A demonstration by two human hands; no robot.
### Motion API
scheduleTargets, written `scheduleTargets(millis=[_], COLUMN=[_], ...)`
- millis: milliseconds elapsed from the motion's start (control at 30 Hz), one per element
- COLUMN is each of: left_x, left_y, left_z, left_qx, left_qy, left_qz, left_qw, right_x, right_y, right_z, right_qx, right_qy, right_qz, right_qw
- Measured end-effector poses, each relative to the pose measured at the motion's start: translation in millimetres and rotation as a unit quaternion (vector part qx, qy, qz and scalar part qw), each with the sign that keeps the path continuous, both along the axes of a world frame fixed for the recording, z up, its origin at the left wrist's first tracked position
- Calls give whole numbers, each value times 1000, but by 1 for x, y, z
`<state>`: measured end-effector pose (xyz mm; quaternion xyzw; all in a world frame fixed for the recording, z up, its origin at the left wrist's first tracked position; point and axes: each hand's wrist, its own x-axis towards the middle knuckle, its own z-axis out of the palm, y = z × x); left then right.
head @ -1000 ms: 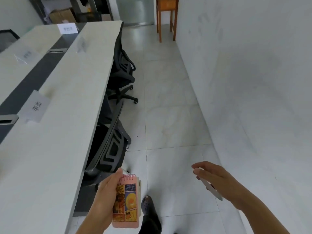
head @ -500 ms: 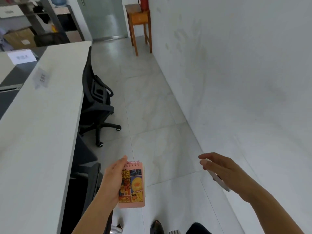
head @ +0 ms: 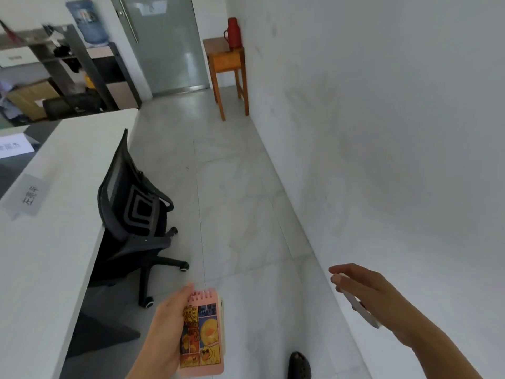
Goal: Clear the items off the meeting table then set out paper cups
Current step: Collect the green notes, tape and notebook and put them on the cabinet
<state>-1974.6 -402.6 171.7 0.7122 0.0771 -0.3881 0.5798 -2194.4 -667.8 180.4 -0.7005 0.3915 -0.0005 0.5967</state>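
Left hand: my left hand (head: 166,326) is wrapped around one small pink spiral-bound notepad with cartoon duck panels on its cover (head: 201,333), thumb along its left edge, fingers behind it; I hold it upright, low in the view, above the floor.
Right hand: my right hand (head: 360,285) is out to the side near the white wall (head: 382,132), fingers close together and curled over one flat, pale, thin object (head: 360,307) whose end sticks out below my palm; I cannot tell what it is.
Meeting table: one long white meeting table (head: 54,242) runs along my left; the notepad is off it, beside its edge.
On the table: two name cards, one clear plastic name card with dark characters (head: 26,196) near me, one white name card (head: 13,146) further back.
Chairs: one black mesh swivel chair (head: 134,214) pushed up to the table edge.
Far end: one orange wooden side table (head: 228,69) against the wall, with one red thermos flask (head: 232,32) standing on it.
Floor: one dark shoe (head: 299,365) at the bottom edge, on pale grey floor tiles (head: 232,201).
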Motion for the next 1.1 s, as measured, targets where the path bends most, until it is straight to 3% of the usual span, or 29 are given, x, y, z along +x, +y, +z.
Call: scheduleTargets(millis=[267, 467, 800, 1100], left_x=[109, 228, 469, 639], left_y=[-88, -154, -311, -442], left_z=[8, -12, 24, 1], left_qx=[-3, -14, -21, 5], left_qy=[-4, 6, -41, -32], left_qz=[86, 115, 60, 53], left_qw=[996, 993, 997, 998], right_x=[170, 288, 481, 647], right_y=[-122, -191, -322, -452], right_z=[25, -4, 23, -12], right_qx=[-14, 9, -23, 6], right_qy=[-22, 10, -23, 17], right_qz=[96, 142, 65, 79], right_qw=[995, 990, 997, 997])
